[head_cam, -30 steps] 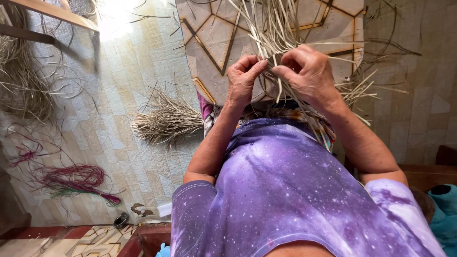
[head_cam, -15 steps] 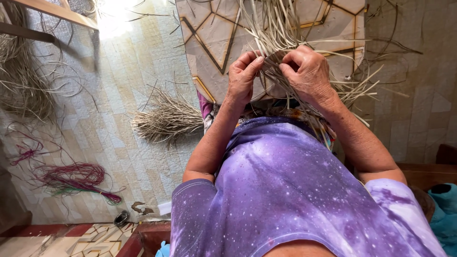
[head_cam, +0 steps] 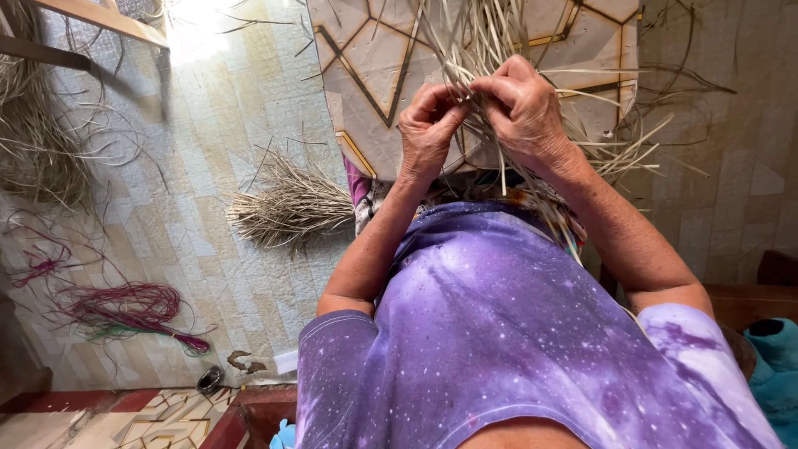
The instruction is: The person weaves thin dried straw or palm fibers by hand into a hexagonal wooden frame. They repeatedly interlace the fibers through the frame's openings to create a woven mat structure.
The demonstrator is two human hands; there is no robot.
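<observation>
My left hand (head_cam: 427,130) and my right hand (head_cam: 522,108) are raised together in front of me, both pinching thin pale dried straw strands (head_cam: 490,37). The strands fan out upward and to the right from between my fingers. Fingertips of the two hands nearly touch around the same bunch. Behind the hands lies a board with a geometric line pattern (head_cam: 374,58). My purple speckled shirt (head_cam: 499,333) fills the lower middle of the view.
A loose bundle of pale straw (head_cam: 287,204) lies on the patterned mat to the left. A larger straw heap (head_cam: 33,141) sits at far left. Pink and green dyed strands (head_cam: 125,308) lie lower left. A wooden bench edge (head_cam: 100,17) crosses the top left.
Both hands have shifted slightly, the fingers working closer together on the straw strands. The bundles on the floor have not moved.
</observation>
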